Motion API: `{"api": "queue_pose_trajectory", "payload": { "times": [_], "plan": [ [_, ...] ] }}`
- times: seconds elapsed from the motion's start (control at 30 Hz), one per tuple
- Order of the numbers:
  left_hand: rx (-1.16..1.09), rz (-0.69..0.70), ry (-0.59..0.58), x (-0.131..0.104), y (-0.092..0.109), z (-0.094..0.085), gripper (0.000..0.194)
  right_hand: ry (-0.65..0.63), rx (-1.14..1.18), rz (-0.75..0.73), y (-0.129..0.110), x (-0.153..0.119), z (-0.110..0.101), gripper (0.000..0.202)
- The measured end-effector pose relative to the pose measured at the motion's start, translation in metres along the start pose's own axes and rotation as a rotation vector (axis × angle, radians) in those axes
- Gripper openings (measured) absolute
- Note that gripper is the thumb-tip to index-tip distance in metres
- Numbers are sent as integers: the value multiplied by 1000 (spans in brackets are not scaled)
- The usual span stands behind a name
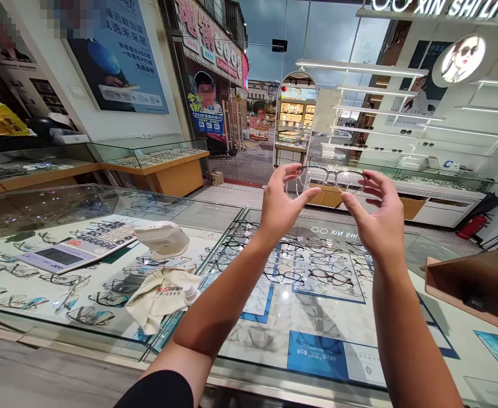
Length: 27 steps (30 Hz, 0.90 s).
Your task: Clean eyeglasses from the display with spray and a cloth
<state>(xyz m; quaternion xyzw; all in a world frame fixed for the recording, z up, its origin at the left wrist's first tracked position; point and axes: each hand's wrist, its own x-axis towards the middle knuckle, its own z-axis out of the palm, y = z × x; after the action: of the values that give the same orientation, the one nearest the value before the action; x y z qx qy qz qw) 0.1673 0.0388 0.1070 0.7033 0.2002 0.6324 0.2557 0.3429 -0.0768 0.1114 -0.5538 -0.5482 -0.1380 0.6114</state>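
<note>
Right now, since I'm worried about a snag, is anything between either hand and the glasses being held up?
Nothing visible: the left hand and right hand hold the glasses directly, one at each end. The cloth lies well apart, on the counter.

Before you: a window (pixel 294 25) on cloudy sky (pixel 334 34), an arched mirror (pixel 296 110), lit shelves (pixel 362 67) to your right, a poster (pixel 136 62) to your left.
</note>
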Motion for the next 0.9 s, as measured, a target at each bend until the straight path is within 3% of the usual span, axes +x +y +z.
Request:
{"api": "queue_pose_trajectory", "payload": {
  "times": [0.37, 0.6, 0.9],
  "plan": [
    [11, -10, -11, -2, 0, 2, 56, 17, -28, -9, -2, -1, -1, 59],
    [71, 111, 62, -6, -6, 6, 58, -9, -8, 11, -4, -1, -2, 60],
    [125, 116, 136, -10, 2, 7, 66, -58, 20, 41, -5, -2, -1, 61]
  ]
}}
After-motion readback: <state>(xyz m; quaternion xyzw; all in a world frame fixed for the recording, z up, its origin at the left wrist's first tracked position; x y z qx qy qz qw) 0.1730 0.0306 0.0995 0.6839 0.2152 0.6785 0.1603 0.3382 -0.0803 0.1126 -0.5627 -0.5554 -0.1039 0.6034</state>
